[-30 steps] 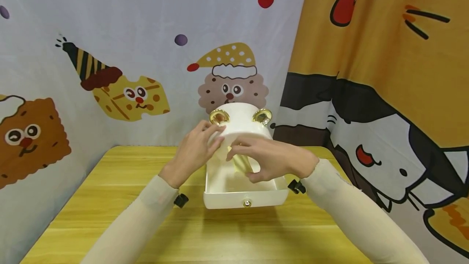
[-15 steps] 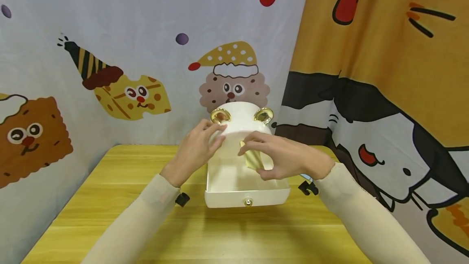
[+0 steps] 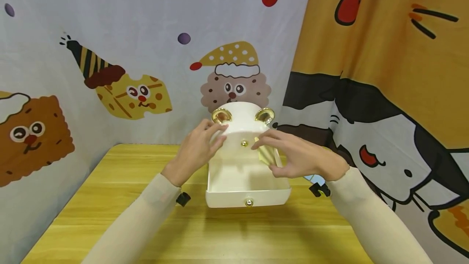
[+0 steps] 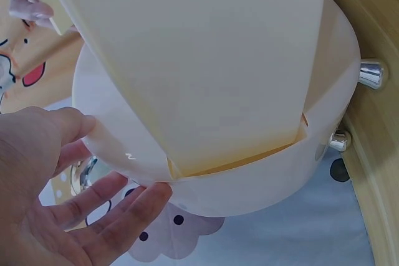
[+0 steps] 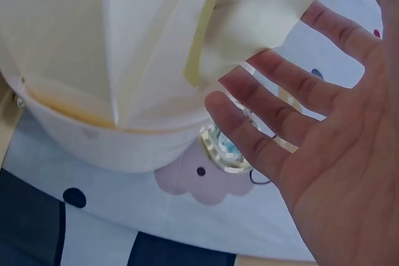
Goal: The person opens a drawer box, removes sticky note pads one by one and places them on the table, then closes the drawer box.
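Note:
A rounded white desktop drawer box (image 3: 239,111) with two gold ear-shaped rings stands on the table, its white drawer (image 3: 229,199) pulled far out toward me. My left hand (image 3: 196,150) touches the box's left edge with relaxed fingers; in the left wrist view, thumb and fingertips lie along the rounded rim. Between the thumb and fingers of my right hand (image 3: 298,154) is a pale yellow pad of paper (image 3: 266,153), held over the drawer's right side. The right wrist view shows the pad (image 5: 255,20) tilted, one edge turned toward the drawer wall.
A light blue item (image 3: 315,179) lies partly hidden under my right wrist. The wooden table (image 3: 128,199) extends to both sides and in front. Printed cartoon curtains (image 3: 146,11) hang close behind the box and along the right. A gold knob (image 3: 244,143) shows above the drawer's inside.
My right hand has moved to the right with the yellow pad, from the drawer's middle to its right side, uncovering the gold knob and the blue item. The left hand stays put.

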`<action>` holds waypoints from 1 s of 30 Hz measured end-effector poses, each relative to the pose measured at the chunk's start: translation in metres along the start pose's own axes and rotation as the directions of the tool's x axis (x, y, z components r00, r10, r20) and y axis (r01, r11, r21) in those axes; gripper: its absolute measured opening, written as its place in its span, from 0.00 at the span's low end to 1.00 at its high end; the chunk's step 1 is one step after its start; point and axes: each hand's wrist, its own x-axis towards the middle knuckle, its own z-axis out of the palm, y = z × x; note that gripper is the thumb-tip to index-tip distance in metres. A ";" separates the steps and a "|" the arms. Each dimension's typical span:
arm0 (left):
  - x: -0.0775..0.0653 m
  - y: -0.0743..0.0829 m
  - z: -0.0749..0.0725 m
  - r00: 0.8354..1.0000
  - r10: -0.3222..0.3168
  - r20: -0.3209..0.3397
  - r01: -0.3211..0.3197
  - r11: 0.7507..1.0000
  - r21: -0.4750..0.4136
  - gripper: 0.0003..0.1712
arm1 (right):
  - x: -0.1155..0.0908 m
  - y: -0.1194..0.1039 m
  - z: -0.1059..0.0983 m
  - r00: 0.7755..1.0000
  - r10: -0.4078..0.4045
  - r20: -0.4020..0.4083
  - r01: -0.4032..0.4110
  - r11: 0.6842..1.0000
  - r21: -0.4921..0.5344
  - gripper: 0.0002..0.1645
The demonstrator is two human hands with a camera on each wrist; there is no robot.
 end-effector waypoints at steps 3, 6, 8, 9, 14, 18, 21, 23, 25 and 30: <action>0.001 0.000 0.000 1.000 0.001 0.001 -0.001 1.000 -0.001 0.20 | -0.006 0.004 -0.001 0.999 0.031 -0.008 -0.031 0.999 0.007 0.38; 0.002 0.000 0.000 1.000 0.001 0.002 -0.001 1.000 -0.003 0.20 | -0.013 0.008 -0.001 0.997 0.071 -0.009 -0.071 0.997 0.022 0.39; 0.002 0.000 0.000 1.000 -0.002 0.004 0.002 1.000 -0.005 0.20 | -0.016 0.011 0.000 0.996 0.092 -0.011 -0.092 0.995 0.026 0.39; 0.002 0.000 0.000 1.000 -0.001 0.004 0.001 1.000 -0.005 0.20 | -0.018 0.013 0.001 0.995 0.099 -0.014 -0.099 0.995 0.025 0.39; 0.002 -0.001 0.000 1.000 0.011 -0.012 -0.010 1.000 0.002 0.20 | -0.028 0.022 0.003 0.993 0.114 -0.039 -0.113 0.994 0.010 0.39; 0.002 -0.001 0.001 0.999 0.022 -0.024 -0.022 1.000 0.013 0.20 | -0.035 0.029 0.004 0.992 0.109 -0.068 -0.109 0.994 0.009 0.38; 0.001 -0.001 0.001 1.000 0.020 -0.022 -0.020 1.000 0.018 0.19 | -0.039 0.033 0.006 0.989 0.118 -0.084 -0.116 0.993 0.024 0.38; 0.001 -0.001 0.001 1.000 0.017 -0.018 -0.016 1.000 0.015 0.19 | -0.042 0.036 0.007 0.987 0.134 -0.090 -0.131 0.990 0.042 0.39; 0.001 -0.001 0.001 1.000 0.012 -0.014 -0.011 1.000 0.012 0.19 | -0.045 0.038 0.009 0.983 0.163 -0.089 -0.158 0.985 0.065 0.40; 0.001 -0.001 0.001 1.000 -0.001 -0.006 0.001 1.000 0.009 0.20 | -0.052 0.045 0.013 0.969 0.235 -0.076 -0.227 0.969 0.100 0.39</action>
